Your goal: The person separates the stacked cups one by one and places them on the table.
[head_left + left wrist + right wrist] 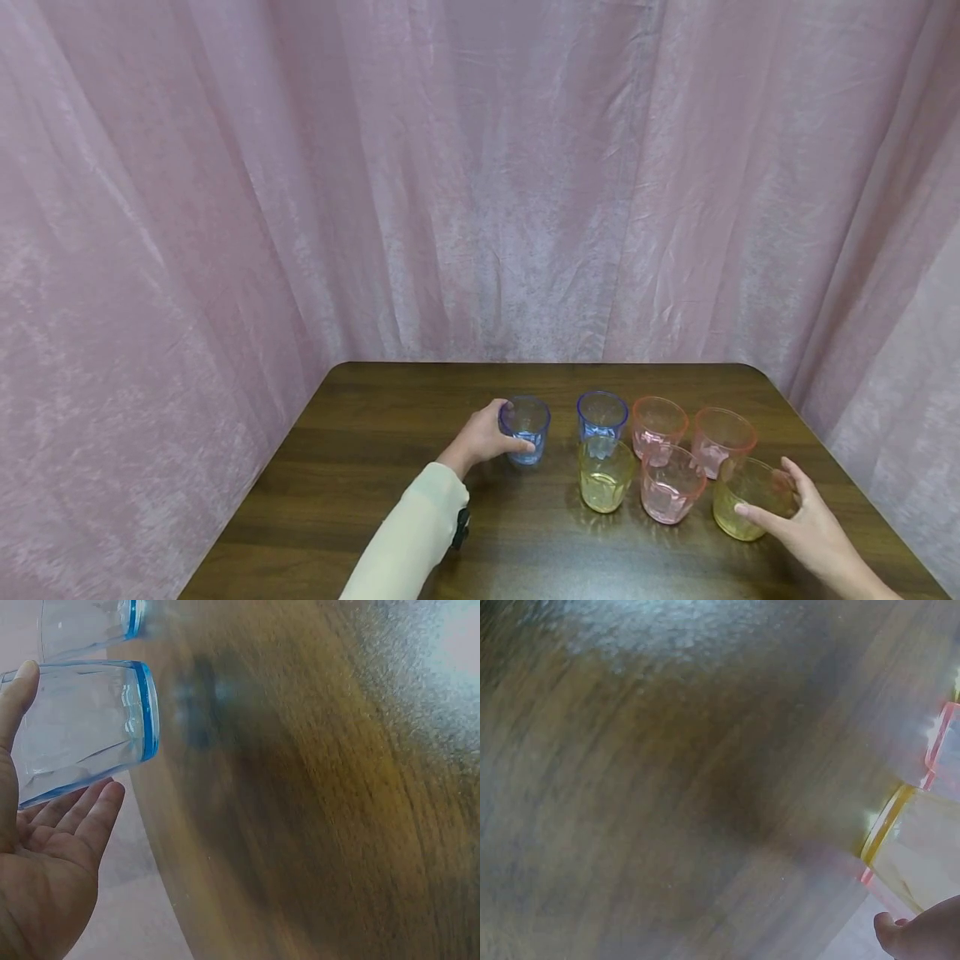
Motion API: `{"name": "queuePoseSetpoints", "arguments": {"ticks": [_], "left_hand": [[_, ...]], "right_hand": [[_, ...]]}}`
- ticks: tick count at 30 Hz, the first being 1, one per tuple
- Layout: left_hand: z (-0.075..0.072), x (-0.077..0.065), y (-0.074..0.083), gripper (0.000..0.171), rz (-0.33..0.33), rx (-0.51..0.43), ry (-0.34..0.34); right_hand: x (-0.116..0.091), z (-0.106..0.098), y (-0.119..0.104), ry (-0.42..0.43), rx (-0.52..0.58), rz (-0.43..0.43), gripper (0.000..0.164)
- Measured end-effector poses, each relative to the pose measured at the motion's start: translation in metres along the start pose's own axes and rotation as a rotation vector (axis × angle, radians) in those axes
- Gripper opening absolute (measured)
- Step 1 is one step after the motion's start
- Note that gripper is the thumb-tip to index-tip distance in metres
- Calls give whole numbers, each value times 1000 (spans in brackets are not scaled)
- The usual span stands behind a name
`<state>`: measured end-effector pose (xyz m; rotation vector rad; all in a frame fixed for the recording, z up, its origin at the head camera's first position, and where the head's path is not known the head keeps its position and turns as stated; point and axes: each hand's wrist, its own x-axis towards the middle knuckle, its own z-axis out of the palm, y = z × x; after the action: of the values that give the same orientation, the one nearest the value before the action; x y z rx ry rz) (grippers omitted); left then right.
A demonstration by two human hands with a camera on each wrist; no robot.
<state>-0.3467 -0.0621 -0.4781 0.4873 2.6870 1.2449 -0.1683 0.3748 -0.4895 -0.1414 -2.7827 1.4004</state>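
My left hand (483, 436) holds a clear blue tumbler (531, 433), its thumb across the near side and fingers round the far left side. In the left wrist view, the thumb and fingers lie on opposite sides of this blue tumbler (90, 720). At the right, my right hand (813, 525) spans a yellow tumbler (738, 504), thumb on its front and fingers by its right rim. The right wrist view catches only part of that yellow tumbler (922, 847) and of the hand (926, 934). Both tumblers stand upright, mouths up.
Between the hands stand another blue tumbler (602, 410), a yellow tumbler (602, 487) in front of it, and pink tumblers at the back (654, 433), back right (723, 437) and front (667, 500). They are close together on the brown wooden table (360, 450). Pink curtains (480, 183) hang behind.
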Motion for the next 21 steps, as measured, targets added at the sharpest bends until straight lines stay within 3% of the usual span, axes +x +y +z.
{"name": "queuePoseSetpoints", "arguments": {"ticks": [11,21], "left_hand": [[6,-10,3,91,44,13,-43],[8,-22,2,91,11,-3,-134]], "right_hand": [[-1,-3,1,4,95,-49,104],[-1,-8,0,3,110,-30,97]]}}
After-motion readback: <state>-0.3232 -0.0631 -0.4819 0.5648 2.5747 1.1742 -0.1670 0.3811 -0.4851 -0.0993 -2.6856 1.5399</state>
